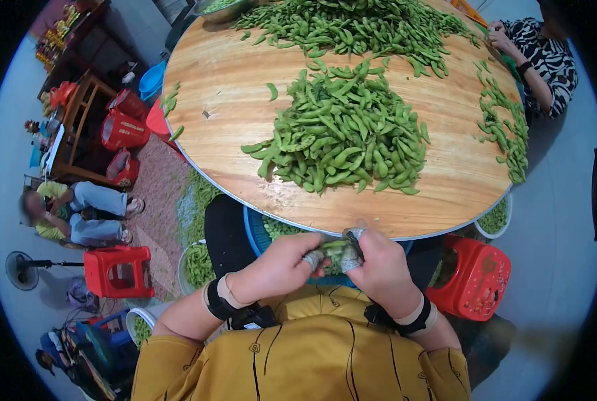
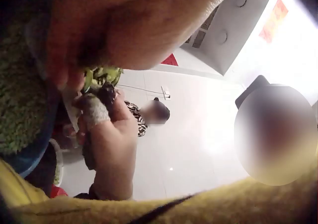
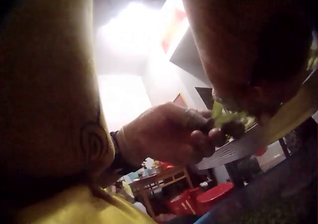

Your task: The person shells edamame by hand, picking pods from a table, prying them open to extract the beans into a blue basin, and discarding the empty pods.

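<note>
Over the table's near edge, my left hand point(image 1: 277, 266) and right hand point(image 1: 386, 267) meet with curled fingers. Between them they pinch a green soybean pod point(image 1: 337, 246), partly hidden by the fingers. Greyish wraps cover the thumbs and some fingertips. In the left wrist view, the wrapped thumb of the right hand presses close to several green pods point(image 2: 102, 76). The right wrist view has the left hand point(image 3: 164, 134) gripping at a green pod point(image 3: 218, 110). Below the hands sits a blue basket point(image 1: 250, 230) with shelled green beans point(image 1: 278, 228).
A heap of soybean pods point(image 1: 345, 134) lies on the round wooden table point(image 1: 225, 157), with a larger pile point(image 1: 358, 27) behind. A person in a zebra-patterned top point(image 1: 542, 57) sits at the far right. Red stools point(image 1: 472, 277) and buckets point(image 1: 193, 267) stand around; another person point(image 1: 78, 207) sits left.
</note>
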`<state>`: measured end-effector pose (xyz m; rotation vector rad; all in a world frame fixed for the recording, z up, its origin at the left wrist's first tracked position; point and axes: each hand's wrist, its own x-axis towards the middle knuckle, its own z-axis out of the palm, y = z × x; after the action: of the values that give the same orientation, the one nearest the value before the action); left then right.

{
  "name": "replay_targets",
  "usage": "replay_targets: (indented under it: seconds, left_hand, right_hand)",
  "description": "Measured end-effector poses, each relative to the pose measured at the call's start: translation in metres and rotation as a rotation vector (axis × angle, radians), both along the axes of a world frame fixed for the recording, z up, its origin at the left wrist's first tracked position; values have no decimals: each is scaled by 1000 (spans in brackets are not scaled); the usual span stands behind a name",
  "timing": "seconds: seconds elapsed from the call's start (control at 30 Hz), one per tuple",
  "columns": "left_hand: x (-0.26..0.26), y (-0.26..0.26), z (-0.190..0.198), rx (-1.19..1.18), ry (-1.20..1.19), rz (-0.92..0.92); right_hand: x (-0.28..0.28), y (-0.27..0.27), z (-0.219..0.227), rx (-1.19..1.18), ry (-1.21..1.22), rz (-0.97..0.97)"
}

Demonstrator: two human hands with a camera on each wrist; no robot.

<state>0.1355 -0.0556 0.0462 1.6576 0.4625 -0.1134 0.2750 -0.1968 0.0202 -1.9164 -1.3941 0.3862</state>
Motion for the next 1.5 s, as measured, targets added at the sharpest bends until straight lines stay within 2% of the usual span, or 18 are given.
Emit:
replay_targets:
  seconds: [0.1,0.3,0.37,0.53,0.6,0.7,0.73,0.8,0.83,0.9,0.97,1.03,1.17,1.27,1.33,1.37,1.43,1.5]
  left_hand:
    - [-6,4,-3,24,16,158]
    - [-7,-3,-16,267,-100,-55]
    - [-3,-6,-18,138,-101,-12]
    - [-3,-7,-38,-167,9,116]
    - [-8,-2,-51,469,-190,-84]
    - [-12,-5,-44,660,-348,-37]
    - [-10,-9,-23,304,-146,2]
    - [-13,-6,-30,118,-154,-9]
    - [-14,-3,-31,-66,-151,-15]
    - [-23,1,-27,-80,-119,30]
    - [-37,11,-27,-4,-153,141]
    - [-58,25,-22,200,-101,245]
    - [-114,48,-11,935,288,439]
    - [-140,55,-12,1230,340,592]
    - [-133,55,-8,1212,304,585]
    - [-124,55,-5,1194,258,585]
    - [-84,48,6,1219,3,487]
    - [-43,37,18,1148,-198,345]
  right_hand:
    - [4,-11,4,-32,-36,87]
    - [-3,-3,10,49,234,14]
    - [-5,-5,5,27,15,119]
    - [-13,2,2,101,49,126]
    - [-9,1,3,60,82,28]
    - [1,-4,0,-24,121,-65]
    - [0,-5,0,-27,167,10]
    - [2,-6,1,12,254,115]
    - [5,-5,6,12,246,109]
    - [12,-1,21,-3,215,-92]
    - [26,9,16,99,130,-187]
    - [41,23,19,211,-236,-360]
    - [58,38,8,172,-370,-350]
    - [64,35,11,186,-396,-337]
    - [69,29,15,207,-66,-416]
    - [71,28,18,205,-65,-413]
    - [72,24,29,212,414,-436]
    - [69,19,40,109,557,-487]
